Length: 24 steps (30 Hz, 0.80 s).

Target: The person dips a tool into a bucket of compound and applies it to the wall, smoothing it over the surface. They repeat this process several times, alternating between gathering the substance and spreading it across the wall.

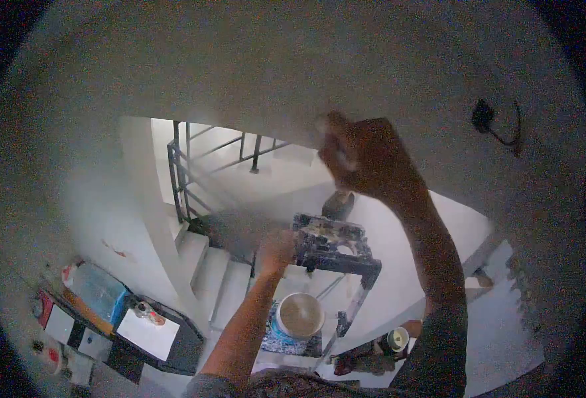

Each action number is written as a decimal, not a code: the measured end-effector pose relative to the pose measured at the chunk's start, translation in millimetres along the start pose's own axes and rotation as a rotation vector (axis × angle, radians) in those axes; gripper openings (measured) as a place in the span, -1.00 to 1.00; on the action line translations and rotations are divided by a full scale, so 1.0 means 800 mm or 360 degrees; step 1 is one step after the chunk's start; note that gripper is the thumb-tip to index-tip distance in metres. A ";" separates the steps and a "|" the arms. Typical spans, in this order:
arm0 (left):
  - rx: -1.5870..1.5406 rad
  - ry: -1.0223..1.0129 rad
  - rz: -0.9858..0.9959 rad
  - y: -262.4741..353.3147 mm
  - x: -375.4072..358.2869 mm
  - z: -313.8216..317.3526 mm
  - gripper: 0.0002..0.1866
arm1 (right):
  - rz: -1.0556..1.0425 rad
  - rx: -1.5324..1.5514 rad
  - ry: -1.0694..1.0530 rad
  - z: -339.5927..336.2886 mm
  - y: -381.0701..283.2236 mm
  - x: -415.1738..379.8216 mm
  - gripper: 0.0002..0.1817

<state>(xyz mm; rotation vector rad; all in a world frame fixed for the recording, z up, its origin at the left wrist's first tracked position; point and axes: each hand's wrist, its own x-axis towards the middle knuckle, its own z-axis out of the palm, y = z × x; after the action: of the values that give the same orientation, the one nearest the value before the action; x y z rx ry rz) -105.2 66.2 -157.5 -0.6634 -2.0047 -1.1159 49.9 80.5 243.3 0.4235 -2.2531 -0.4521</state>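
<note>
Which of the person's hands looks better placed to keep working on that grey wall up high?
The right. The right hand is raised against the grey wall surface, closed around something pale that is too blurred to identify. The left hand is lower down, gripping the paint-spattered stand, probably steadying the person.

Paint-splattered stool upright atop stairs

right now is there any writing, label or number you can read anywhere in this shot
None can be read.
The white panels on the dark cabinet at lower left: blank or too blurred to tell.
The paint-spattered stepladder top, gripped by the left hand: only stains, no lettering.
The bucket below: no label visible.
The right hand is raised to the ceiling: no marks there.
</note>
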 end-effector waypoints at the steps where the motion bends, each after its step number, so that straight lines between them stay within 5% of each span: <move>1: -0.0081 0.0016 -0.0169 -0.012 -0.003 0.015 -0.87 | -0.0051 0.0112 0.0155 -0.011 0.003 0.001 -0.83; 5: -0.0199 -0.0117 -0.0221 0.040 0.018 -0.055 -0.87 | -0.0017 0.0119 0.0763 -0.054 0.052 0.041 -0.78; 7: 0.0233 -0.0143 0.0175 0.030 0.016 -0.045 -0.86 | -0.0163 -0.0120 0.1012 -0.051 0.079 0.058 -0.74; 8: 0.0232 -0.0153 0.0178 0.039 0.024 -0.058 -0.86 | -0.0154 -0.0121 0.1008 -0.038 0.077 0.053 -0.74; 10: 0.0166 -0.0669 -0.0135 0.053 0.035 -0.082 -0.77 | -0.0003 -0.0605 0.0408 -0.002 0.057 0.040 -0.76; 11: 0.0166 -0.0669 -0.0133 0.050 0.033 -0.079 -0.77 | -0.0002 -0.0607 0.0408 -0.001 0.037 0.033 -0.76; 13: 0.0142 -0.0251 0.0072 0.042 0.028 -0.062 -0.81 | 0.0064 -0.0333 -0.0104 -0.007 -0.001 0.022 -0.75; 14: 0.0144 -0.0233 0.0071 0.038 0.024 -0.056 -0.81 | 0.0052 -0.0338 -0.0092 -0.012 0.001 0.021 -0.75; 16: -0.0490 -0.0247 -0.0488 0.031 0.019 -0.049 -0.72 | -0.0064 0.0151 0.0180 -0.026 0.019 0.014 -0.78; 17: -0.0487 -0.0249 -0.0494 0.034 0.019 -0.053 -0.72 | -0.0065 0.0157 0.0178 -0.038 0.024 0.019 -0.78; 19: -0.0311 -0.0138 -0.0369 0.042 0.022 -0.059 -0.64 | -0.0020 0.0041 0.0848 -0.065 0.044 0.042 -0.83; 22: -0.0311 -0.0266 -0.0750 0.060 0.036 -0.074 -0.63 | -0.0153 -0.0229 0.1042 -0.059 0.090 0.065 -0.87; 24: -0.0183 -0.0290 -0.0431 0.045 0.026 -0.064 -0.62 | -0.0074 -0.0317 0.0746 -0.032 0.084 0.051 -0.86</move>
<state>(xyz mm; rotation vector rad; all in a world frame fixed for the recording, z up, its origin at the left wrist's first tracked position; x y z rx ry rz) -73.7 41.3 -105.0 -0.5809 -2.2485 -1.3807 32.6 116.9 314.9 0.4282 -1.7318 -0.5334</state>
